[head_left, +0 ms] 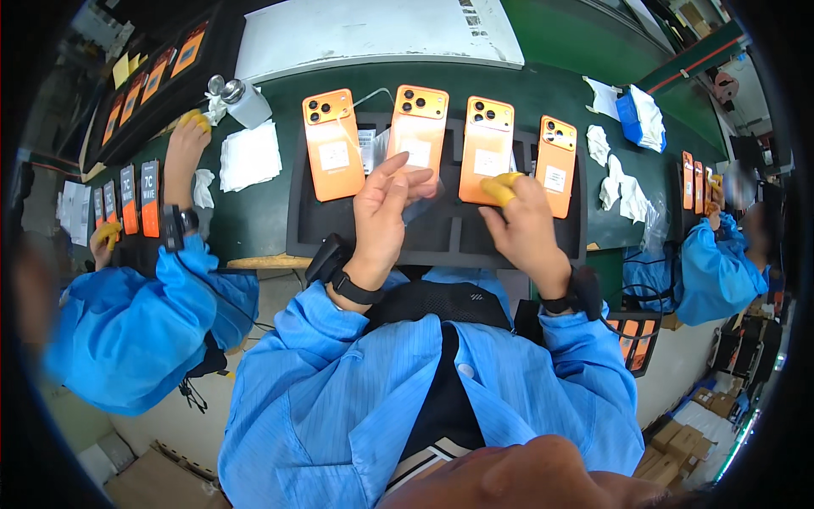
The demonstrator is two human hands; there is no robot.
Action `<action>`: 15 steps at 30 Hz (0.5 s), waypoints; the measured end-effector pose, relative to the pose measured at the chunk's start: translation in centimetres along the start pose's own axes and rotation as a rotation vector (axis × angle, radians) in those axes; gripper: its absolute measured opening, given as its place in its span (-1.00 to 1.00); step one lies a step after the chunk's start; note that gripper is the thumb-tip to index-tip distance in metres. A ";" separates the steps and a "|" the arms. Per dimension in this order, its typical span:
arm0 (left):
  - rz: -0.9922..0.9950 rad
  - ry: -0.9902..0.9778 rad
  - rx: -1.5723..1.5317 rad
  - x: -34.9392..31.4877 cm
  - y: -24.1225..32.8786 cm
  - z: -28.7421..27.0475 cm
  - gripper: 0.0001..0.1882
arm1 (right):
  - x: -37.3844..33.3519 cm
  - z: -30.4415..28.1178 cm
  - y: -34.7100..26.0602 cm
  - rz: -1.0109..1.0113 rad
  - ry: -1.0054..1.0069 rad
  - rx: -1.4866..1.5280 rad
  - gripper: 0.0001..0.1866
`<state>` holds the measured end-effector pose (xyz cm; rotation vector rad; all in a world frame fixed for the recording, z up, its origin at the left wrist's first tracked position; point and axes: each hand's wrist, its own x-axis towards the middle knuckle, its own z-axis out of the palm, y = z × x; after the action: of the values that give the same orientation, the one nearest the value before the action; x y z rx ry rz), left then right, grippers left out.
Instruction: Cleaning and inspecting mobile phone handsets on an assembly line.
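Four orange phones lie back up in a row on a black foam tray (309, 229); each carries a white label. My left hand (383, 208) hovers over the lower end of the second phone (421, 114), fingers loosely stretched and apart. Clear film (413, 212) shows beside its fingers; whether they touch it I cannot tell. With yellow finger covers on, my right hand (527, 219) rests its fingertips on the lower right of the third phone (486, 140), thumb apart. To its right is the fourth phone (557, 153), and at the left end the first phone (331, 131).
White sheets (250, 157) and a pump bottle (248, 103) stand left of the tray. Crumpled wipes (623, 191) and a blue packet (638, 119) lie right. A co-worker's arm (181, 161) reaches in at left; another person (721, 263) works at far right.
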<state>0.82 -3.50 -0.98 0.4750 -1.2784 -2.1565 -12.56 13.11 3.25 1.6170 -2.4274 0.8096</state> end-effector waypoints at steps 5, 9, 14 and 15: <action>0.043 -0.033 0.098 -0.3 -0.6 -0.4 -0.62 | 1.3 2.6 -0.7 -0.182 -0.117 -0.148 -0.74; 0.051 -0.038 0.063 -0.4 -0.7 -0.5 -0.68 | 1.2 3.7 -0.9 -0.185 -0.107 -0.188 -0.78; 0.068 -0.067 0.049 -0.5 -0.7 -0.5 -0.72 | 0.4 4.0 -0.5 -0.124 -0.030 -0.170 -0.82; 0.072 -0.073 0.064 -0.6 -0.7 -0.5 -0.74 | 0.3 4.2 -0.1 -0.122 -0.031 -0.172 -0.82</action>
<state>1.34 -3.23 -1.88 0.3732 -1.3866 -2.0961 -11.78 10.78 -0.19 1.7031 -2.3189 0.5446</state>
